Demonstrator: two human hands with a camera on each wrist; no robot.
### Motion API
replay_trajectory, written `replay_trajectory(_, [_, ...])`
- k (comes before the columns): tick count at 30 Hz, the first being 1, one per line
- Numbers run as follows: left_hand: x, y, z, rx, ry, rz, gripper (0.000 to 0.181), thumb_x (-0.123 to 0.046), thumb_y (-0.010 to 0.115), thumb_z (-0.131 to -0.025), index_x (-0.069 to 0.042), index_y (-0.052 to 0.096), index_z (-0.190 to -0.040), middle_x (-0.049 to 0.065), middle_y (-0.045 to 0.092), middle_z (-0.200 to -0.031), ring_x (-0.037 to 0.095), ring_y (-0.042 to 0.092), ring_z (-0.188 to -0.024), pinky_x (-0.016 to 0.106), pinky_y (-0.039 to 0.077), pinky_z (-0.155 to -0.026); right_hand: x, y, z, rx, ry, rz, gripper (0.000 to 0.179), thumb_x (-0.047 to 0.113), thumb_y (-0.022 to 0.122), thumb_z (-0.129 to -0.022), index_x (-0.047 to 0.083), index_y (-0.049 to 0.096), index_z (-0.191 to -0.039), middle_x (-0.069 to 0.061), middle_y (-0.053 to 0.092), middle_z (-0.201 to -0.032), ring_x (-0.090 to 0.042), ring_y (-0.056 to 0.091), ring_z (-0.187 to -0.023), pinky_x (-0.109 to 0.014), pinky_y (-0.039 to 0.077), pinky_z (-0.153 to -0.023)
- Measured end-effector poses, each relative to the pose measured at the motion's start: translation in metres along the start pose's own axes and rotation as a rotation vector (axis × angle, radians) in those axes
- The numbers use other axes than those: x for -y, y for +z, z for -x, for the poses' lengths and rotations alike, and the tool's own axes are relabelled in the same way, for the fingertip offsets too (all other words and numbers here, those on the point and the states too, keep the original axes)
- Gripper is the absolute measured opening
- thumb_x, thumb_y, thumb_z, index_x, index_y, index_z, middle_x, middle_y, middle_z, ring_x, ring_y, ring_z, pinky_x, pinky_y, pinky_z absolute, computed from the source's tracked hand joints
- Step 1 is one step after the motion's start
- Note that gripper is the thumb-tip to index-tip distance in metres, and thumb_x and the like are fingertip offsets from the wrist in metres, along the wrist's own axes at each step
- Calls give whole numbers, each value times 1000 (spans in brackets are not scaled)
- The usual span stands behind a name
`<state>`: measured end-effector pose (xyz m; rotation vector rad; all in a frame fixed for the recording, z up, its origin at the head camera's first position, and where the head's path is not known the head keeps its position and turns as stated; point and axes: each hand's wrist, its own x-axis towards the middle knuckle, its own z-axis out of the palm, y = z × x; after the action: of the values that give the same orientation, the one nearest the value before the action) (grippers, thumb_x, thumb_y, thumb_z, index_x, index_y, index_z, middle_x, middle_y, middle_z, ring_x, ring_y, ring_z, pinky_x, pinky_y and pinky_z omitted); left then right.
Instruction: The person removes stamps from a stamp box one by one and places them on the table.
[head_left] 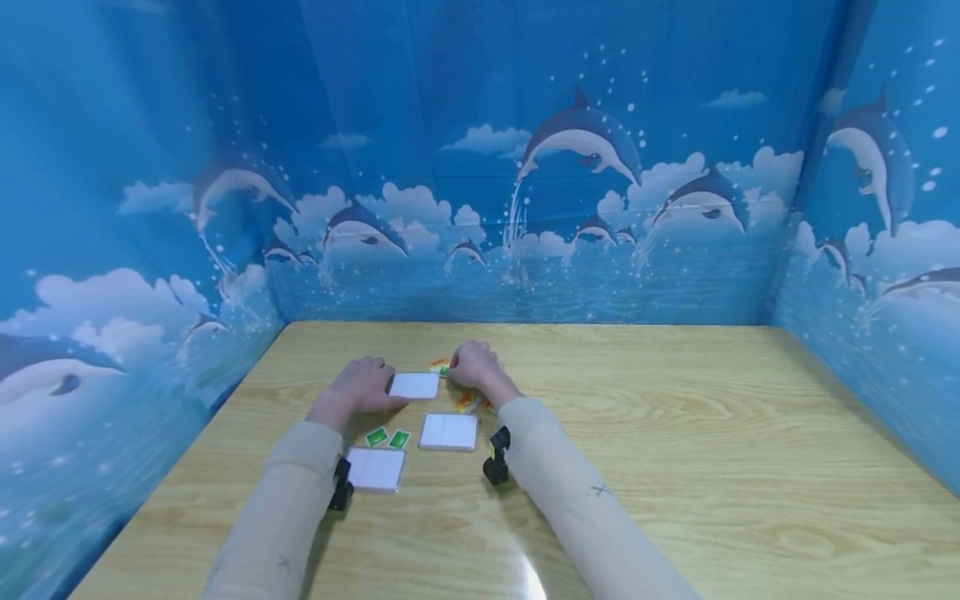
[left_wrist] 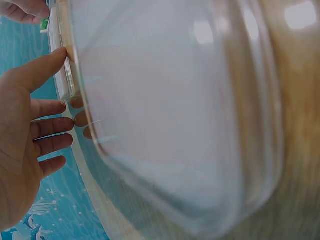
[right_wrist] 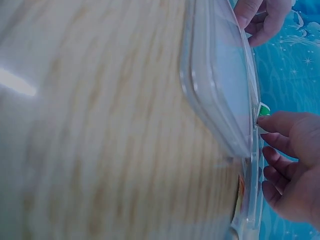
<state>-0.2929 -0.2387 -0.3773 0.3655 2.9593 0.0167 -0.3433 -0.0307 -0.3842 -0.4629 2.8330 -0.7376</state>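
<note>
My left hand (head_left: 363,385) holds the left end of a flat, clear-edged box with a white face (head_left: 415,386), thumb on its near side and index finger on its far side. At that box's right end, my right hand (head_left: 474,367) pinches a small green card (right_wrist: 264,109) between thumb and index finger. In the left wrist view, a nearer box (left_wrist: 160,100) fills the middle. Small orange-patterned cards (head_left: 466,402) lie close by the right wrist, partly covered by it.
Two more white-faced boxes lie nearer, one in the middle (head_left: 448,432) and one by the left wrist (head_left: 377,469). Two small green cards (head_left: 399,439) rest between them. The wooden table (head_left: 675,417) meets dolphin-printed curtains (head_left: 450,167) at the back and sides.
</note>
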Motion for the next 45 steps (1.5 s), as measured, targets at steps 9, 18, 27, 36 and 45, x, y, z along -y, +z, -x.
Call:
replay_trajectory(9, [0, 0, 0, 3, 0, -6, 72, -56, 57, -83, 1, 51, -127, 23, 48, -128, 39, 41, -121, 53, 28, -104, -3, -4, 3, -17, -13, 42, 15, 27, 63, -87, 14, 69, -90, 0, 57, -93, -19, 47, -88, -35, 42, -79])
replay_trajectory(18, [-2, 0, 0, 4, -7, 0, 71, -55, 58, -83, 1, 53, -125, 22, 49, -126, 38, 43, -119, 52, 29, -103, -5, -2, 1, -1, -27, 96, 13, 28, 64, -85, 16, 67, -86, 0, 55, -91, -19, 46, -89, -35, 41, -79])
replay_trajectory(27, [-3, -1, 3, -8, 21, -9, 66, -53, 58, -84, 1, 55, -121, 19, 53, -118, 36, 47, -113, 50, 33, -101, -4, 1, 1, 8, -25, 112, 14, 28, 65, -86, 15, 69, -89, -2, 54, -100, -21, 42, -100, -37, 37, -89])
replay_trajectory(36, [-3, 0, 2, -12, 16, -8, 67, -53, 58, -84, 2, 54, -122, 20, 53, -121, 37, 46, -115, 51, 32, -101, -6, -4, 6, 27, -15, 36, 22, 31, 67, -84, 14, 68, -98, -4, 52, -106, -22, 42, -99, -37, 40, -82])
replay_trajectory(45, [-4, -7, 3, -8, 28, 24, 79, -58, 56, -83, 5, 45, -131, 26, 44, -132, 42, 38, -123, 54, 25, -105, -15, -12, 5, 23, -65, -32, 32, 28, 64, -86, 11, 63, -114, -6, 54, -114, -22, 44, -104, -36, 42, -85])
